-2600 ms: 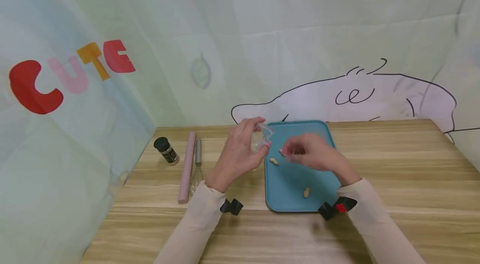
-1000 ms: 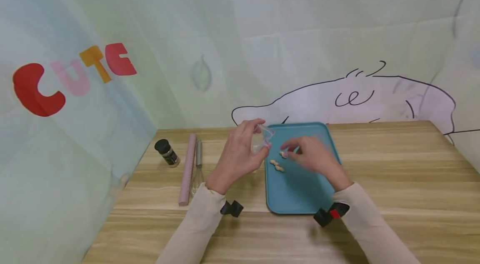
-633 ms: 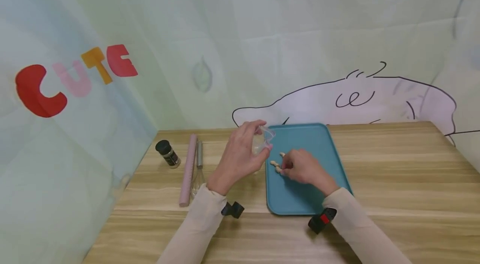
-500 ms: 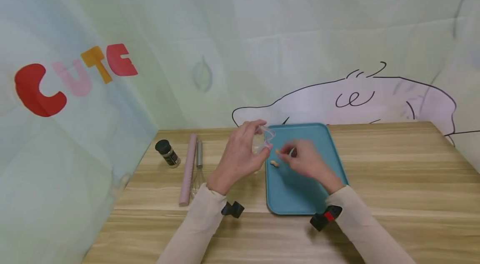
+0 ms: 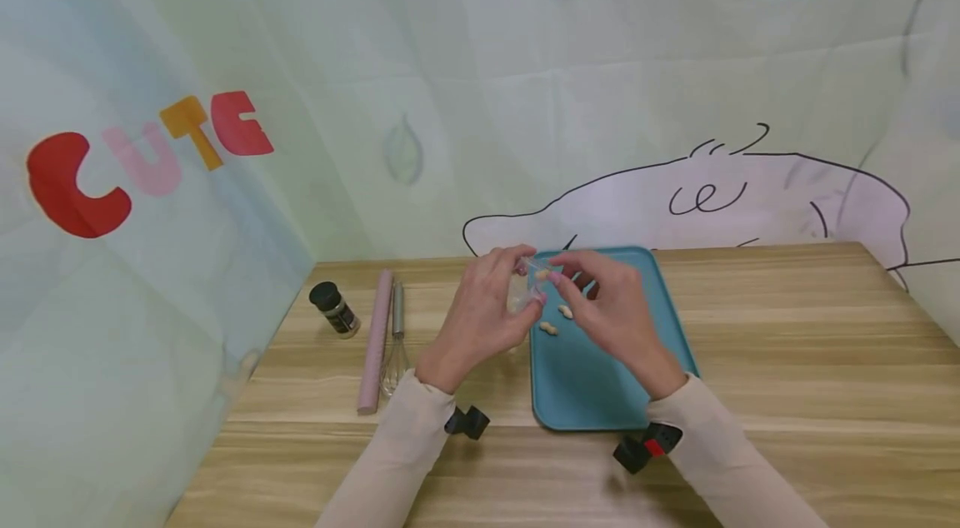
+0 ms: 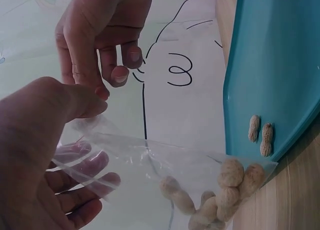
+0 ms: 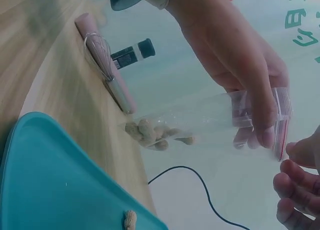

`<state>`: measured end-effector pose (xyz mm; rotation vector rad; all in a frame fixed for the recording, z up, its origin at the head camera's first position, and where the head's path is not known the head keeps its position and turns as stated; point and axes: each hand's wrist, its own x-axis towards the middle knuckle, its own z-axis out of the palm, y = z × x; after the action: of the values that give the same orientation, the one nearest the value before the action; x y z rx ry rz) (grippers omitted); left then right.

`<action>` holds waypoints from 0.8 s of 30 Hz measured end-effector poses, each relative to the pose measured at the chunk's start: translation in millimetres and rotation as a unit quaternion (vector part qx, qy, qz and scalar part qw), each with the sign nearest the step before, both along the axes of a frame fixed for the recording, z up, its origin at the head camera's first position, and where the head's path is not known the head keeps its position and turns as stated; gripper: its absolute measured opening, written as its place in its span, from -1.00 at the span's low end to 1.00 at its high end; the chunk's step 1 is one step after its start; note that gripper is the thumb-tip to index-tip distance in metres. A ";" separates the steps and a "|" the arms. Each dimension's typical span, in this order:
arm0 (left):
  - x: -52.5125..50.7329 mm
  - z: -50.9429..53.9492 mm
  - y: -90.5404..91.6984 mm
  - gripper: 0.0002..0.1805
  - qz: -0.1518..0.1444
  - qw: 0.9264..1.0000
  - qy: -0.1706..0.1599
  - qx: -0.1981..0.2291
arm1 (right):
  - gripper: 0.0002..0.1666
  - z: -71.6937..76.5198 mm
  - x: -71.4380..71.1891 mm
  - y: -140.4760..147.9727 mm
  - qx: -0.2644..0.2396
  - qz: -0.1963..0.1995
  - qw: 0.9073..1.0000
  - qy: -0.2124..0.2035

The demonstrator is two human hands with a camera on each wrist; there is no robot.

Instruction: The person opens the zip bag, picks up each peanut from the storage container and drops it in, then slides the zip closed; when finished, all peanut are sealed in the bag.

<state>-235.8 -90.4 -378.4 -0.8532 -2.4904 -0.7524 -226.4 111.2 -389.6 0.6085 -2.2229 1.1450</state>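
Note:
My left hand (image 5: 483,311) grips a clear zip bag (image 7: 210,112) near its open mouth, thumb on one side and fingers on the other. Several peanuts in shell (image 6: 230,190) lie in the bag's lower corner. At the bag's mouth is my right hand (image 5: 611,299), pinching a tan peanut (image 5: 543,274) at its fingertips; both wrist views hide this peanut. Below the hands, two more peanuts (image 5: 549,328) rest on the blue tray (image 5: 600,395), close together near its left edge.
Left of the tray, a whisk (image 5: 397,336) lies alongside a pink rolling pin (image 5: 375,345). A black-capped spice jar (image 5: 334,310) stands farther left. Behind the wooden table (image 5: 810,345) hangs a printed cloth (image 5: 360,136).
My right hand has picked peanuts off the tray and carried one up and left to the bag's mouth. Fewer peanuts lie on the tray. My left hand stays put with the bag.

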 end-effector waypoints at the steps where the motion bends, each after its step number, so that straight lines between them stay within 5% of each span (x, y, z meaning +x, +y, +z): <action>1: -0.1 -0.1 -0.1 -0.38 -0.001 1.000 -0.001 0.001 | -0.75 -0.2 -0.1 -0.2 -0.001 0.001 1.000 -0.001; 8: -2.2 0.3 -1.5 -0.39 -0.001 1.000 0.004 0.004 | -0.73 -5.7 -5.2 3.4 -0.015 -0.007 1.000 -0.019; 11: -3.3 1.1 -2.6 -0.39 0.003 1.000 0.008 0.007 | -0.71 -12.5 -10.2 5.9 0.008 -0.011 0.998 -0.065; 18: -2.4 2.6 -4.8 -0.37 0.009 1.000 0.003 0.006 | -0.68 -43.7 -24.6 5.6 0.094 0.019 0.972 -0.214; 24: -1.1 5.6 -6.8 -0.36 0.013 1.000 -0.004 0.011 | -0.73 -60.8 -27.1 -1.0 0.119 0.023 0.962 -0.243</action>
<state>-236.9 -97.2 -372.8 -0.8105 -2.4914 -0.7743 -253.6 110.2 -450.4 0.5135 -2.8095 1.1507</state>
